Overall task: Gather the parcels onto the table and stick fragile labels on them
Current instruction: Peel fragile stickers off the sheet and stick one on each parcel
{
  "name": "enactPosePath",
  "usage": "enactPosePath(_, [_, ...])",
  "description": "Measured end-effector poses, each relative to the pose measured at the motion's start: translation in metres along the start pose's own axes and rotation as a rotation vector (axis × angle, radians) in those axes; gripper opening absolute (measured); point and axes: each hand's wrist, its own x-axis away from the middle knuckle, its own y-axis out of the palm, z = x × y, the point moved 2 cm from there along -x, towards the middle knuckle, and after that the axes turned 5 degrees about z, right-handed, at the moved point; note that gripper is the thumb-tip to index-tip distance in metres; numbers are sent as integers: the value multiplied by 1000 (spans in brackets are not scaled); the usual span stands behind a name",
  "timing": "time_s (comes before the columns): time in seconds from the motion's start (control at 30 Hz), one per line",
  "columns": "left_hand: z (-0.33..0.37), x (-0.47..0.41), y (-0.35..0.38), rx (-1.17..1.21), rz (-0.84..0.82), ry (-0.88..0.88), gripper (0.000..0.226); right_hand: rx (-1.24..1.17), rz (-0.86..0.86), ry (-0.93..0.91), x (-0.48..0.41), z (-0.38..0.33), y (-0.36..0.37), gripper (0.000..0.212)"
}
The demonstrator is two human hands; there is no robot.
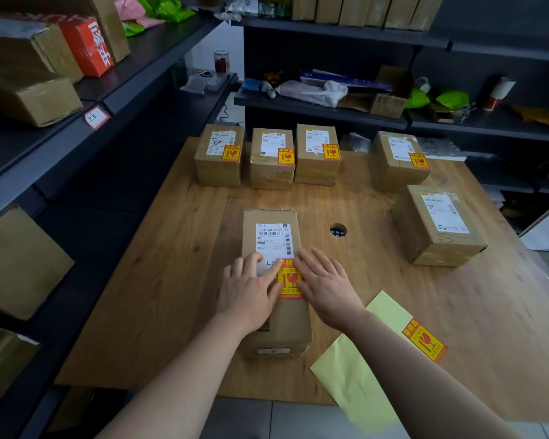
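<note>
In the head view, the parcel [290, 324] lies near the front of the counter [171, 296]. The left hand [251, 289] and the right hand [327, 289], both with fingers straight and slightly spread, press the label [288, 280] flat on its top. Four labelled boxes [219, 156] stand at the far edge.

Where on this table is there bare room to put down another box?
Bare wood lies left of the near box, out to the left edge of the table, and in the strip between that box and the back row of boxes. The far edge is crowded; the right side holds yellow sheets and another box.
</note>
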Motion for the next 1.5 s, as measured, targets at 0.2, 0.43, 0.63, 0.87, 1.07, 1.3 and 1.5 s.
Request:
enactPosePath(0.2, [-7,3,7,5,-115,-16,56,63,-36,-110,-4,0,-2,60])
enactPosePath(0.43, [-13,11,12,88,-129,-21,68,-34,-32,-94,6,2,0,58])
enactPosePath(0.63, [-15,14,14,65,-128,-5,76,-70,-37,-183,-1,-23,6,57])
enactPosePath(0.87, [-13,18,8,60,-168,-58,72,-93,-82,-52,8,-4,5,60])
enactPosePath(1.07, [-19,23,6,394,-228,-390,76,-481,10,291,21,-1,6,50])
enactPosePath(1.3, [13,6,-17,586,-67,-420,55,-637,241,407,30,14,-27,26])
enactPosePath(1.5, [68,-46,-37,738,-26,-324,56,-709,432,472,40,70,-80,22])
